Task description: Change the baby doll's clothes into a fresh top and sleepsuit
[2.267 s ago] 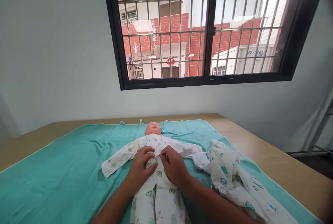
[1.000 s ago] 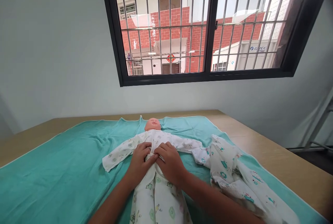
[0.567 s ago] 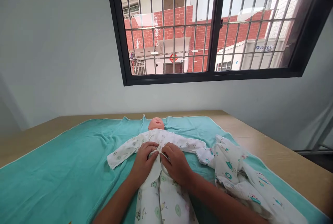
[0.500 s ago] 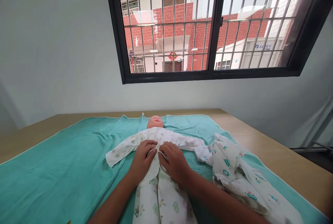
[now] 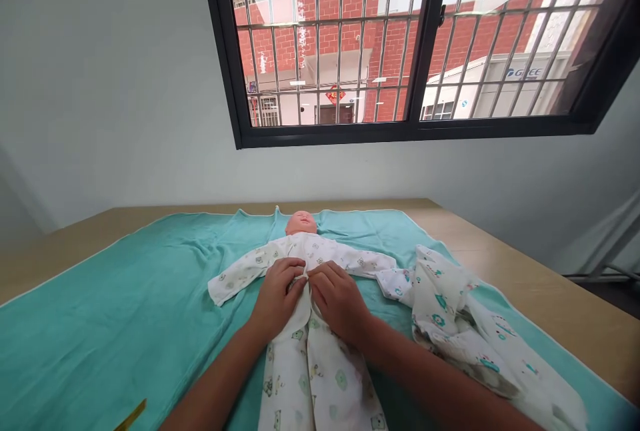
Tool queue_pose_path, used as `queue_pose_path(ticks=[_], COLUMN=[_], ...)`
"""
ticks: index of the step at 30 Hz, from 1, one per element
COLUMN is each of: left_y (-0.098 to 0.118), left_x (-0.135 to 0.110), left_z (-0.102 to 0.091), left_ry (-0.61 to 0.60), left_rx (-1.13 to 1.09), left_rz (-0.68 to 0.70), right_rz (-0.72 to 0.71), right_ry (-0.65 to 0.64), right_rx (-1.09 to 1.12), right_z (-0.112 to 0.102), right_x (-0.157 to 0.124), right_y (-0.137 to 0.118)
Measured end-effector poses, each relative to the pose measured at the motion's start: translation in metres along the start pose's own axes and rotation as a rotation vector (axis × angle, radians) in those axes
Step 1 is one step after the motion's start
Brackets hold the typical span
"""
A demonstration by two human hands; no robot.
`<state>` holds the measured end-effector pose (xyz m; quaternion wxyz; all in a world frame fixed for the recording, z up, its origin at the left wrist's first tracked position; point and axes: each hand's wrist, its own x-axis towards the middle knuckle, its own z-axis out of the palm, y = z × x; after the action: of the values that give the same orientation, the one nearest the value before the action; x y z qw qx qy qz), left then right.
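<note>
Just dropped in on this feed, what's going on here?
A person's left hand and right hand are pinching the front of a white patterned top on a doll that lies face up on a teal blanket. The sleeves spread out to both sides, and patterned cloth shows below. Another printed garment lies crumpled on the right. Any fastening there is hidden.

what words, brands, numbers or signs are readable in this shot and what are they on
"G_EE" on the pale box outside; second letter blocked.
Red sign outside: too small to read.
White marks over the red bricks: too blurred to read.
Blue mark outside: too small.
White shirt and loose clothing: printed pictures, no readable words.
</note>
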<state>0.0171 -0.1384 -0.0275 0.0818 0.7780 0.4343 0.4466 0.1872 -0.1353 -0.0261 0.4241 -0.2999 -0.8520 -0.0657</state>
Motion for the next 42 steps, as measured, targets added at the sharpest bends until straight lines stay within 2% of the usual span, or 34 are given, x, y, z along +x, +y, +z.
queue_pose_path(ticks=[11, 18, 24, 27, 29, 32, 37, 42], left_y=[0.003, 0.004, 0.006, 0.006, 0.006, 0.005, 0.003, 0.004], left_x=[-0.001, 0.000, 0.002, 0.002, 0.002, 0.002, 0.002, 0.001], left_z=[-0.001, -0.002, -0.004, -0.004, -0.004, -0.003, -0.002, -0.001], left_ry=[0.049, 0.028, -0.009, -0.010, -0.014, -0.018, 0.001, 0.054], left_rx=[0.043, 0.037, 0.018, 0.027, 0.023, -0.007, -0.093, -0.145], left_rz=[0.014, -0.006, -0.024, -0.025, -0.029, -0.036, -0.063, -0.126], right_rz=[0.037, 0.070, 0.143, 0.212, 0.310, 0.434, 0.535, 0.512], right_ry=[0.018, 0.052, 0.026, 0.026, 0.024, -0.009, -0.062, 0.031], right_rx=[-0.032, 0.093, 0.180, 0.243, 0.312, 0.477, 0.734, 0.637], right_z=[0.000, 0.003, 0.004, 0.004, 0.004, 0.003, 0.002, 0.007], right_x=[-0.003, -0.004, -0.002, 0.001, 0.004, 0.009, 0.010, 0.003], right_y=[-0.001, 0.004, 0.005, 0.006, 0.007, 0.012, 0.020, 0.012])
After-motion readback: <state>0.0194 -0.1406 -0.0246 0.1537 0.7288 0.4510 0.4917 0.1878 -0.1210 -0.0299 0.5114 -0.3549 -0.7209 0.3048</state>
